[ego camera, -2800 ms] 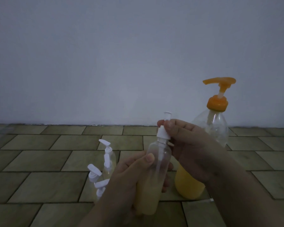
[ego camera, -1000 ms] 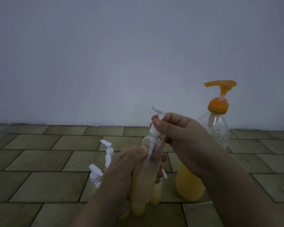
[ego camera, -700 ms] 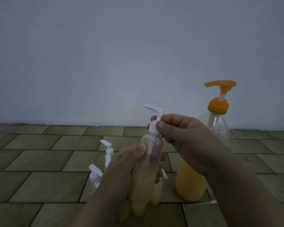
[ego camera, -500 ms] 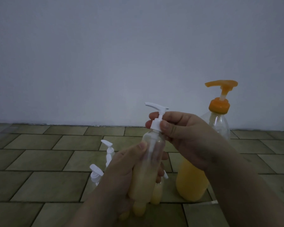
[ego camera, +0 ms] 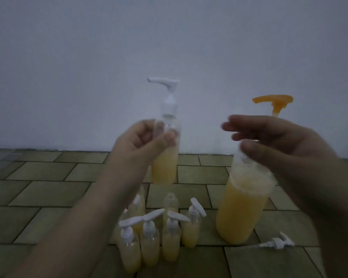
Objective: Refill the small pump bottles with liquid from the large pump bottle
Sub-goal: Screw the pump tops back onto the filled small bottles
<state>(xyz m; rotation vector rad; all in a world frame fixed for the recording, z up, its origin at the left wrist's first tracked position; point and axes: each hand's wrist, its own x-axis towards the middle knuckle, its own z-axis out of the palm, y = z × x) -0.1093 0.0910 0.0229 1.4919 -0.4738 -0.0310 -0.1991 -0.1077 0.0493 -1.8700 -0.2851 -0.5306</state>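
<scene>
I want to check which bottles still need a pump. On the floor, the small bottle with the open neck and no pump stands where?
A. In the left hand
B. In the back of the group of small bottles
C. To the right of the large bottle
B: the uncapped small bottle stands behind the capped small bottles on the tiled floor.

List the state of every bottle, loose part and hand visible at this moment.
Held small bottle: capped, part full, raised.
Left hand: grips it.
Right hand: open, holds nothing.
Large pump bottle: upright, part full.
Uncapped small bottle: open neck.
Loose white pump: lying on floor.
</scene>
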